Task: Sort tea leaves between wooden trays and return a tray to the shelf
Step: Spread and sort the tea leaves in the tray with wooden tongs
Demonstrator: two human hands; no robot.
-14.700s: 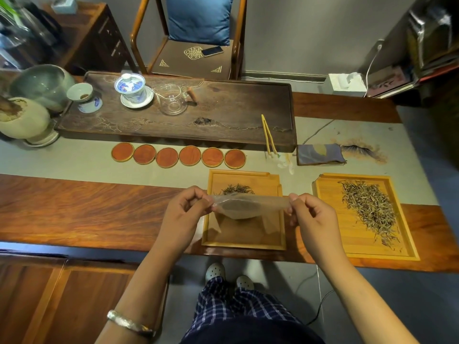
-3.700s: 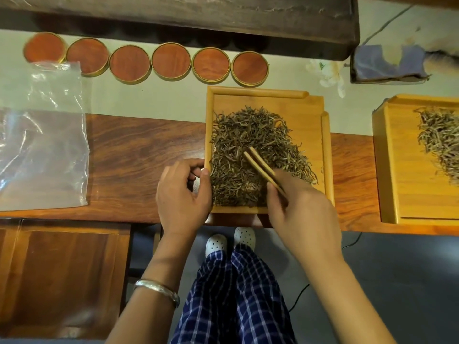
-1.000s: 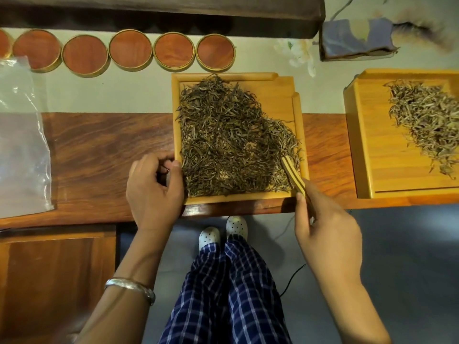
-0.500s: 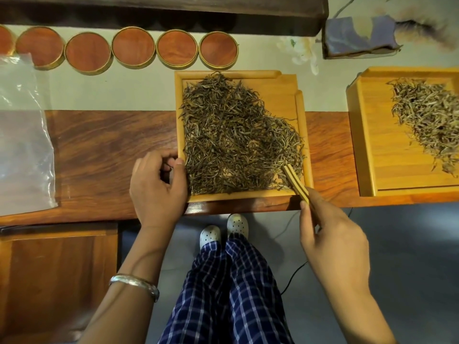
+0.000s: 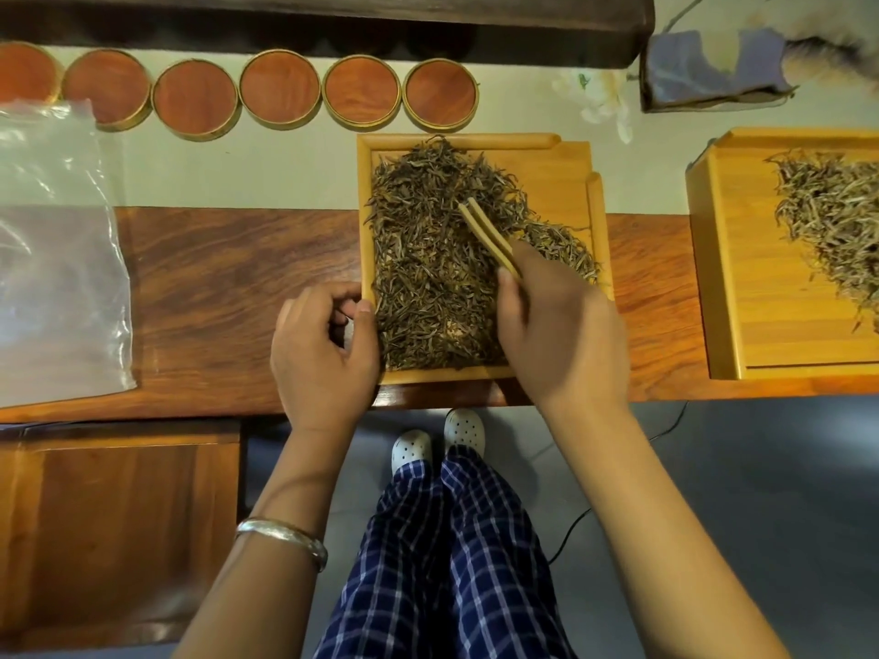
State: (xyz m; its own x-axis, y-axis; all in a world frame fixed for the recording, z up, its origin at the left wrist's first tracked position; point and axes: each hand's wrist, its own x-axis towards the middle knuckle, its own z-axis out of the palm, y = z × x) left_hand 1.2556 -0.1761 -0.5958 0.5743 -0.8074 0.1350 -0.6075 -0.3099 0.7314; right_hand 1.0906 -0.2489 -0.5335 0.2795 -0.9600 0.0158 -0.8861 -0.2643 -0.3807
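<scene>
A small wooden tray (image 5: 573, 168) lies at the table's near edge, heaped with dark tea leaves (image 5: 428, 268). My right hand (image 5: 556, 325) grips bamboo tweezers (image 5: 487, 237) whose tips rest in the middle of the heap. My left hand (image 5: 323, 354) sits at the tray's left rim with curled fingers, thumb touching the rim's near corner. A second wooden tray (image 5: 727, 259) to the right holds paler tea leaves (image 5: 827, 216), partly cut off by the frame edge.
An empty clear plastic bag (image 5: 57, 259) lies flat at the left. Several round red coasters (image 5: 280, 90) line up behind the trays, in front of a dark tea board (image 5: 333, 16). A blue-grey cloth (image 5: 708, 69) lies at the back right. My legs stand below.
My right hand has moved the tweezers from the tray's near right corner up and left into the middle of the heap. My left hand stays at the left rim.
</scene>
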